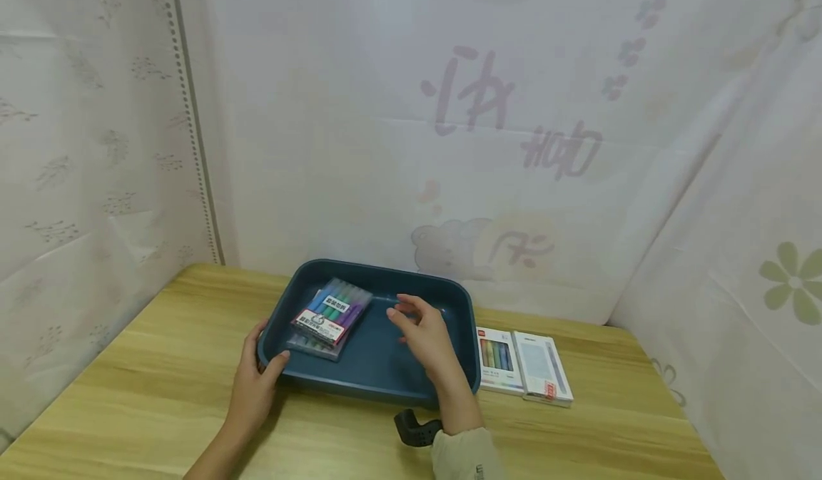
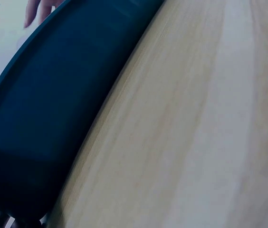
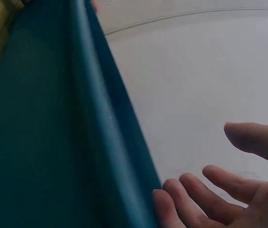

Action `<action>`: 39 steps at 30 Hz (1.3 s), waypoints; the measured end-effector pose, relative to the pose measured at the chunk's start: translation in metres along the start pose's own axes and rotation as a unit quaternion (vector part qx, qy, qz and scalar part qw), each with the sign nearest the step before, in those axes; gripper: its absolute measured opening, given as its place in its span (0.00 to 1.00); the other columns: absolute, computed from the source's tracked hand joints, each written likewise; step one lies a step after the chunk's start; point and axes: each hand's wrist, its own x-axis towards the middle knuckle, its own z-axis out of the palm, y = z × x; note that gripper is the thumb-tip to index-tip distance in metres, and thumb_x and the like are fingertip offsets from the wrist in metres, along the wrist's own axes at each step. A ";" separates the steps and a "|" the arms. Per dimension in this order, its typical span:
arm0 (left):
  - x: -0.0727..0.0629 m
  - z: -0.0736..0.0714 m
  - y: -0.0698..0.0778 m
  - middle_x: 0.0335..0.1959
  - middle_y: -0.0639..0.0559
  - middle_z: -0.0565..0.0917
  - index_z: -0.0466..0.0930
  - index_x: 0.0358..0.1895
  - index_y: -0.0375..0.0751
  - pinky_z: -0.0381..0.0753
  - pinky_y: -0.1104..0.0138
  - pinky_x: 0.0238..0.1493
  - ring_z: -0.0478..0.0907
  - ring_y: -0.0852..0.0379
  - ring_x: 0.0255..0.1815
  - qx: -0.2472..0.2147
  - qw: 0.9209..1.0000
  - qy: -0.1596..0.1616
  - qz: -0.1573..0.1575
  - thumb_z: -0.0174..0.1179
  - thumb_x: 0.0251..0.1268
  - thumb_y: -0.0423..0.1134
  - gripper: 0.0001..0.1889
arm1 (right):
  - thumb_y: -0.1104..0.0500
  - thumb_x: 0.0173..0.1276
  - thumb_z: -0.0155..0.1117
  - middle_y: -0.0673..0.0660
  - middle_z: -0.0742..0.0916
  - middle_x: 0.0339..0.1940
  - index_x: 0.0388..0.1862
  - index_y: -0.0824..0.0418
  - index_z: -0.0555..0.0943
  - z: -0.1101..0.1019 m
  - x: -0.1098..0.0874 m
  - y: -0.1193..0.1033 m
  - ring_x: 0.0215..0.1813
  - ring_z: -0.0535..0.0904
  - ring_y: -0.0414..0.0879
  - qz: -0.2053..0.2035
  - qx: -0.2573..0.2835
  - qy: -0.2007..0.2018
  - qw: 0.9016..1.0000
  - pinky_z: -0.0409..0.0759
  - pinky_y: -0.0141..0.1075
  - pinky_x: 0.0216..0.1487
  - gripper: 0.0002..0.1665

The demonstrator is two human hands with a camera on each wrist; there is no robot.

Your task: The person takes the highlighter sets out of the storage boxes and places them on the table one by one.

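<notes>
The left hand [image 1: 255, 374] grips the dark-blue rectangular plastic tray [image 1: 382, 362] at its left end; steady pressure suits. Inside, clear flat packs of coloured pens [image 1: 335, 311] lie stacked. The right hand [image 1: 428, 334], loosely curved and empty, hovers above and should clear the rim beside two flat white boxes [image 1: 542, 366].

Pale cloth [image 1: 321, 145] printed with leaves, lettering and flowers hangs behind a wood-grained table [image 1: 340, 441].

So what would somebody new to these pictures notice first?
Probably the dark blue tray on the wooden table, with a colourful pen pack in its left half. Next, the left hand grips its left end while the empty right hand hovers over its right half. Two flat packs lie right of the tray.
</notes>
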 end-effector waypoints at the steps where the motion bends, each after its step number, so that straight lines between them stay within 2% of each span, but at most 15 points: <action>1: 0.000 0.000 0.001 0.73 0.35 0.66 0.52 0.80 0.47 0.74 0.84 0.46 0.74 0.75 0.51 -0.001 1.000 0.001 0.000 0.55 0.76 0.37 0.35 | 0.51 0.74 0.63 0.65 0.82 0.64 0.70 0.60 0.74 0.003 0.002 0.001 0.57 0.82 0.59 0.003 0.008 0.000 1.000 0.86 0.50 0.49 0.29; 6: 0.001 0.000 0.001 0.74 0.36 0.65 0.51 0.80 0.48 0.73 0.86 0.47 0.73 0.75 0.53 -0.001 1.000 -0.002 -0.006 0.55 0.76 0.37 0.35 | 0.51 0.74 0.64 0.66 0.81 0.65 0.70 0.60 0.74 0.018 0.008 0.005 0.58 0.82 0.56 0.024 0.034 0.010 0.999 0.86 0.49 0.48 0.29; 10: 0.001 0.000 0.000 0.76 0.37 0.63 0.50 0.81 0.49 0.72 0.86 0.48 0.72 0.73 0.55 -0.004 1.000 -0.006 -0.011 0.55 0.76 0.37 0.35 | 0.54 0.74 0.64 0.67 0.80 0.65 0.70 0.62 0.74 0.027 0.011 0.008 0.56 0.83 0.57 0.033 0.035 0.026 0.999 0.87 0.48 0.46 0.29; 14: 0.000 0.001 0.000 0.74 0.37 0.65 0.51 0.81 0.49 0.74 0.85 0.47 0.74 0.73 0.53 -0.006 1.000 -0.005 -0.009 0.55 0.76 0.37 0.35 | 0.53 0.73 0.65 0.67 0.80 0.66 0.72 0.62 0.72 0.034 0.014 0.010 0.54 0.84 0.57 0.045 0.034 0.038 0.998 0.87 0.45 0.44 0.32; 22: -0.001 0.002 -0.001 0.75 0.37 0.64 0.51 0.80 0.48 0.72 0.86 0.48 0.72 0.72 0.55 -0.007 1.000 -0.001 -0.008 0.55 0.75 0.37 0.35 | 0.52 0.72 0.66 0.69 0.78 0.67 0.75 0.65 0.67 0.051 0.019 0.009 0.47 0.84 0.59 0.073 0.059 0.034 0.995 0.86 0.43 0.40 0.37; 29: -0.001 0.002 -0.002 0.75 0.37 0.64 0.51 0.81 0.48 0.72 0.86 0.48 0.71 0.74 0.55 -0.006 1.000 -0.003 -0.006 0.55 0.76 0.36 0.35 | 0.54 0.72 0.65 0.71 0.72 0.72 0.78 0.66 0.61 0.063 0.023 0.008 0.59 0.79 0.59 0.124 0.115 0.032 0.985 0.86 0.40 0.40 0.41; 39: -0.001 0.002 -0.002 0.75 0.36 0.64 0.51 0.81 0.47 0.73 0.86 0.47 0.72 0.74 0.54 -0.006 1.000 0.000 -0.002 0.55 0.76 0.37 0.35 | 0.54 0.73 0.64 0.71 0.71 0.74 0.79 0.66 0.59 0.071 0.025 0.005 0.62 0.78 0.60 0.144 0.103 0.016 0.984 0.86 0.38 0.38 0.42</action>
